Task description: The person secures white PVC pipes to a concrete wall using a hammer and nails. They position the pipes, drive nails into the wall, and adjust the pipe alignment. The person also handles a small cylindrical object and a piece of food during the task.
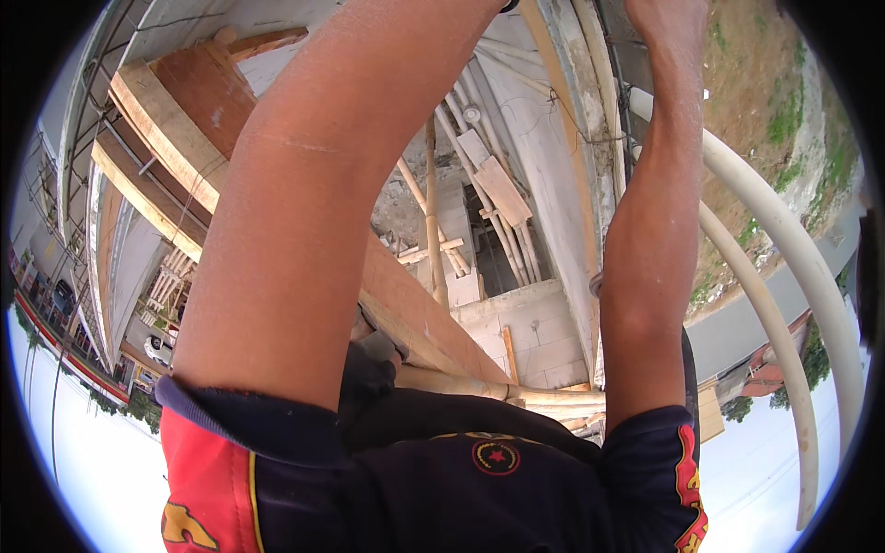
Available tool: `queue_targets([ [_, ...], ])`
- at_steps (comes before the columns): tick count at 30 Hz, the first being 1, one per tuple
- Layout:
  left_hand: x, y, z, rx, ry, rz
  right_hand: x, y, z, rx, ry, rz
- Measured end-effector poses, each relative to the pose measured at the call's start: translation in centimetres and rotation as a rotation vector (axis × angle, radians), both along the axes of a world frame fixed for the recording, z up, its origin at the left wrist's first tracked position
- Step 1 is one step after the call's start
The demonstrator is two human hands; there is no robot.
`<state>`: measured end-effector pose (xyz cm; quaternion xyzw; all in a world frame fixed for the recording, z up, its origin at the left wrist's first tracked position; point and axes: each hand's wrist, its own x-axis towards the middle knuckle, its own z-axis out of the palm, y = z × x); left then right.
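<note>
Both my arms reach up past the top edge of the head view. My left hand lies outside the picture, with only the left forearm (369,83) and a bit of dark wristband showing. Of my right hand (666,17) just the base shows at the top edge; its fingers are cut off. Between the arms runs a long wooden board (567,83) along a grey concrete edge. Pale bamboo poles (774,203) curve past the right forearm. What either hand touches cannot be seen.
Timber formwork (166,120) stands at the left. Far below, bamboo props (431,212) surround a dark opening (493,244) beside a block wall (544,336). A wide timber beam (424,323) crosses under my left arm. Grassy ground (765,120) drops away at the right.
</note>
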<state>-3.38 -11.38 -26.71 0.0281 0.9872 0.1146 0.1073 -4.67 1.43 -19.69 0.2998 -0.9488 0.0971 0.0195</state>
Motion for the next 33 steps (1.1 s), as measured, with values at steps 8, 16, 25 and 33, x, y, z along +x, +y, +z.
queue_targets([
  [8,2.2,-1.5,1.3,0.1,0.096,0.012,0.5,1.0,-4.2,-0.011,-0.035,0.014],
  [16,3.4,-1.0,1.0,0.173,0.168,0.087,1.0,0.4,-2.5,-0.022,-0.153,-0.017],
  [25,2.4,-2.1,1.0,0.243,0.137,-0.07,1.6,0.2,-3.3,-0.014,-0.138,-0.105],
  [33,1.2,-2.9,0.3,0.332,-0.082,-0.092,2.5,-0.7,-2.0,0.092,-0.228,-0.195],
])
